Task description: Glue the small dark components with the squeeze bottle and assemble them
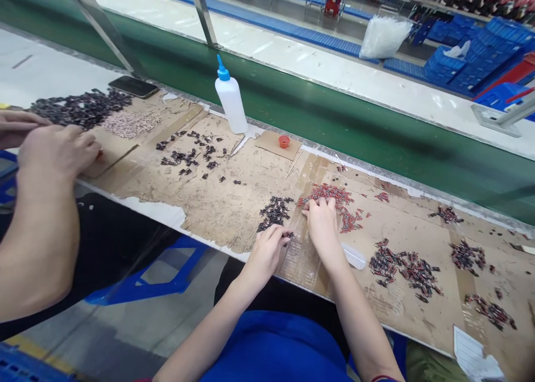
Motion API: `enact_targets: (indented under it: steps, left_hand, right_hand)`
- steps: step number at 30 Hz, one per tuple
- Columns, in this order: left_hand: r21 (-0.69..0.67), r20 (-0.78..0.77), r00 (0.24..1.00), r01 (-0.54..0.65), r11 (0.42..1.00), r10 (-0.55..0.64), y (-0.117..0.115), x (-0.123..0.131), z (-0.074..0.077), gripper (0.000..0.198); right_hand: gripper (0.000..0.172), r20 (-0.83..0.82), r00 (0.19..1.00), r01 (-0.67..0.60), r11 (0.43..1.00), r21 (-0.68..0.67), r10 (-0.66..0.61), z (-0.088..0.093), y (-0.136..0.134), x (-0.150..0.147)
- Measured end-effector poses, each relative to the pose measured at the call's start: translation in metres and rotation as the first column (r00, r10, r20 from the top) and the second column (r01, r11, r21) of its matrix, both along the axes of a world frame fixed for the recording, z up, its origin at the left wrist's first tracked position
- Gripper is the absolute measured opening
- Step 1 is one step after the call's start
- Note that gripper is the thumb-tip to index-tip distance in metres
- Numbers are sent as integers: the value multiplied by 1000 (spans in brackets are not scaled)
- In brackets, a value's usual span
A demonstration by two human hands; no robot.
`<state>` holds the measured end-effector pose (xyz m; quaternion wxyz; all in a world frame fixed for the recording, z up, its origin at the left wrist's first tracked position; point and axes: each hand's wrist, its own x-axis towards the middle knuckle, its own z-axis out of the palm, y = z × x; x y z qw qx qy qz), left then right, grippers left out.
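The two hands of the person are apart from each other, low over the cardboard [225,220]. The left hand [266,249] has its fingertips closed on a small dark part [288,235], just at the near right edge of the dark pile [273,212]. The right hand [322,226] is a little farther and to the right; its fingertips touch the near left side of the red pile [332,193]. Whether they pinch one red piece, I cannot tell, because the hand hides it.

Beside the right wrist, on its right, lies a clear tray [354,256], partly covered by the arm. More to the right there are the mixed parts [420,274], dark and red together, in several heaps. On the far side stand a white bottle [232,106] with a blue tip and a small red cup [284,141]. A thin stick [293,165] lies near the cup. At the left, a co-worker's hand [58,150] is near the pale pieces [130,124].
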<state>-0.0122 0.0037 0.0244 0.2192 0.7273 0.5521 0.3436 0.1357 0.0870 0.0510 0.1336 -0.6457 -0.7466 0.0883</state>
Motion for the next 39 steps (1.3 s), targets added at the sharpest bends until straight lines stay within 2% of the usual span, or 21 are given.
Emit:
enact_targets:
  steps: [3,4,7,10,16,18,21,24,27,32,36,39]
  left_hand:
    - [61,36,998,-52,997,50,3,1,1,20]
    - [87,49,997,-69,994,65,4,2,2,20]
    - [151,87,993,-94,984,81,6,6,7,20]
    - [168,114,991,-85,982,66,8,11,12,21]
    - [132,179,984,-49,990,25,6,18,14,21]
    - [86,224,974,-42,995,22,5,20,16,20]
    - [-58,335,941,-24,998,42,4,24,22,16]
    - [-210,469,879,16,978,86,3,29,28,14]
    - [-290,558,821,55,955,122,3,33,32,15]
    - [-340,609,786,135,931,108,2,37,38,18]
    - [-353,588,801,124,927,116,0,39,40,18]
    - [-323,556,826,106,940,98,-2,39,40,18]
  right_hand:
    - [9,-270,963,-6,1000,20,11,9,-12,4]
    - [10,-396,918,8,1000,12,-2,11,-18,6]
    - [15,-697,712,50,996,-74,-88,14,-40,9]
    - [19,-796,580,85,985,-150,-171,13,-57,10]
    - [20,-843,480,73,969,-238,-243,12,-68,12]
    - [19,-847,473,79,969,-232,-242,11,-71,12]
    - [16,-851,486,113,980,-162,-196,9,-78,12]
    - [13,-855,502,153,986,-64,-133,4,-86,13]
    - [10,-849,521,180,984,10,-87,1,-91,15]
    - [6,-818,576,193,969,153,15,2,-93,22]
    - [7,-784,614,183,951,249,87,8,-94,25]
    - [7,-776,623,183,945,271,102,12,-97,25]
